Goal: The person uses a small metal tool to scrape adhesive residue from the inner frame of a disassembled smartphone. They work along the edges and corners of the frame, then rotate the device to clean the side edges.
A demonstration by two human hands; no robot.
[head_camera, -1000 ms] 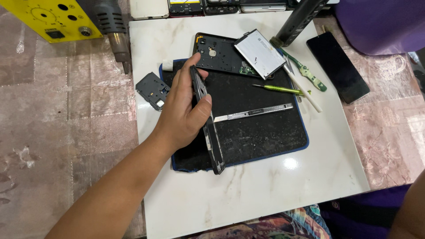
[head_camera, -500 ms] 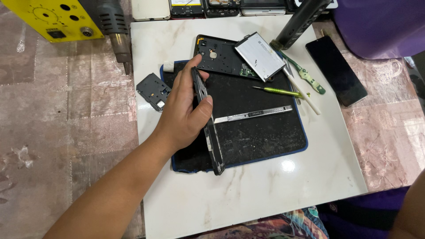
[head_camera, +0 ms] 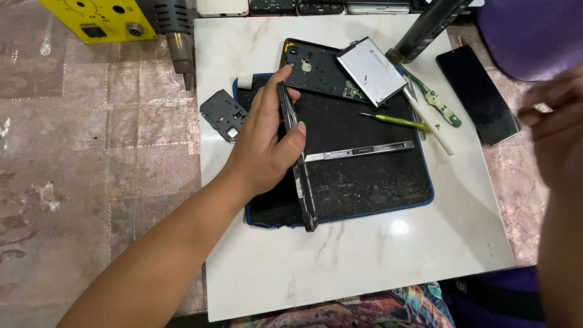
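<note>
My left hand [head_camera: 265, 144] grips a dark phone frame [head_camera: 299, 176] stood on its long edge on the black work mat [head_camera: 364, 182]. The thumb presses its right face and the fingers wrap its top end. My right hand [head_camera: 555, 130] is raised at the right edge of the view, blurred, fingers loosely curled, away from the table; nothing shows in it. A black phone back cover [head_camera: 313, 70] and a grey battery [head_camera: 371, 70] lie at the mat's far edge. A thin metal strip [head_camera: 361, 150] lies across the mat.
A white marble slab [head_camera: 364, 255] carries the mat. On it lie a small dark cover plate [head_camera: 223, 113], a green screwdriver [head_camera: 395, 121], a white spudger [head_camera: 431, 127] and a green-handled tool [head_camera: 438, 104]. A black phone [head_camera: 477, 94] lies right. A heat gun [head_camera: 176, 33] sits top left.
My right hand has come up into view at the right edge. The left hand keeps the same hold on the phone frame.
</note>
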